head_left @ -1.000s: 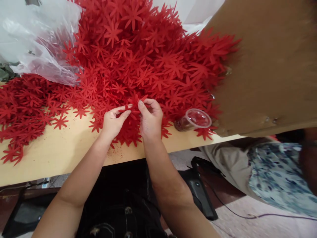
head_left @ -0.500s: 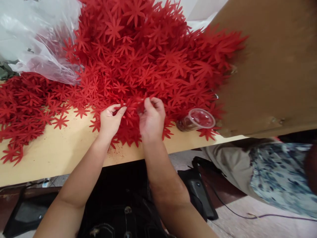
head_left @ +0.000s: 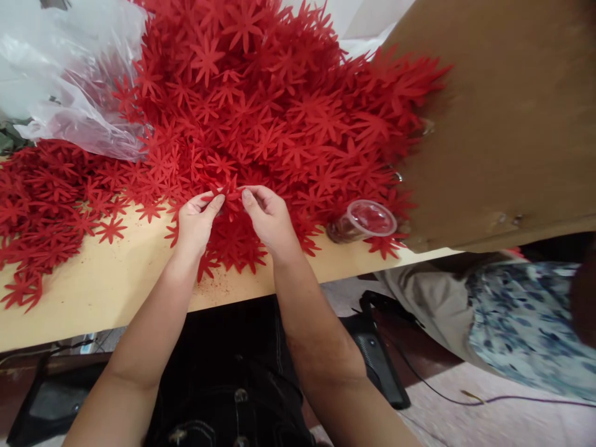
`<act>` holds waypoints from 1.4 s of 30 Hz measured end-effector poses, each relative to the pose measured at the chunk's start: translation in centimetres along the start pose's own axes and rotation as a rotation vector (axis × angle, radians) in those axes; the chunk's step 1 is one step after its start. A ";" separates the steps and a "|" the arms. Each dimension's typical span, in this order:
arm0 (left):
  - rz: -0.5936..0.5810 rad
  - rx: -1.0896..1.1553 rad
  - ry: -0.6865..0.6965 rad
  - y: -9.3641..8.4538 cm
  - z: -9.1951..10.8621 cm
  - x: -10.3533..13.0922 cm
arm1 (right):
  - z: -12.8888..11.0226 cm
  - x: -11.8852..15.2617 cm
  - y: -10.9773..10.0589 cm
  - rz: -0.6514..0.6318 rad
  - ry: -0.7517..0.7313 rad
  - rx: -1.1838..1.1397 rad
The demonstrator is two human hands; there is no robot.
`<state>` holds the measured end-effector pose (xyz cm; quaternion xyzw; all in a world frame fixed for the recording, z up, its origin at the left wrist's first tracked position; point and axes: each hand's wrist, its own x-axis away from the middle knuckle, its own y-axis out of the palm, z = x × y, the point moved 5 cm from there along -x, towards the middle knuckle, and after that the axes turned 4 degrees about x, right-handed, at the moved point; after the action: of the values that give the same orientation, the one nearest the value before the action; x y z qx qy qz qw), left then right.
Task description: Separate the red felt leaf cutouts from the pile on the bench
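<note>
Both hands have slid left: left hand [head_left: 195,220] and right hand [head_left: 265,217] pinch one red star-shaped felt flower [head_left: 229,189] (mid-frame), fingertips closed, lifted from the heap.

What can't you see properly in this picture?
Head view:
- Red flower-shaped cutout pinched between left hand and right hand: fingers cover part of it.
- Clear plastic cup: contents unclear, too small.
- Brown cardboard sheet: cut off by the edge and hides the table behind.
- Clear plastic bag: contents blurred.

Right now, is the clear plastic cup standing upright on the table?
No, the clear plastic cup lies on its side at the table edge.
</note>
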<state>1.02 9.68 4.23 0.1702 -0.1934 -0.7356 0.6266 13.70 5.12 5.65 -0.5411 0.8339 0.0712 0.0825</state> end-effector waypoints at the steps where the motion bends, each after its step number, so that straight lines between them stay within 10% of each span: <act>1: 0.005 0.018 -0.004 -0.1 0.0 0.0 | 0.4 0.0 0.2 -0.029 0.045 -0.054; 10: 0.012 0.175 -0.079 0.0 0.0 0.0 | 0.9 0.6 -0.3 0.083 0.055 -0.136; 17: -0.051 0.256 -0.135 0.5 0.2 0.3 | 1.5 0.7 1.1 -0.166 0.202 -0.225; 27: -0.078 0.260 -0.134 0.9 0.3 0.6 | 2.0 0.0 0.6 -0.127 0.319 -0.399; 42: 0.032 0.007 -0.025 0.1 0.0 0.2 | 0.9 -1.3 -1.5 0.155 -0.185 0.377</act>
<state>1.07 9.44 4.32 0.1597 -0.2065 -0.7268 0.6353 15.63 5.89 4.98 -0.4417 0.8603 -0.0306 0.2525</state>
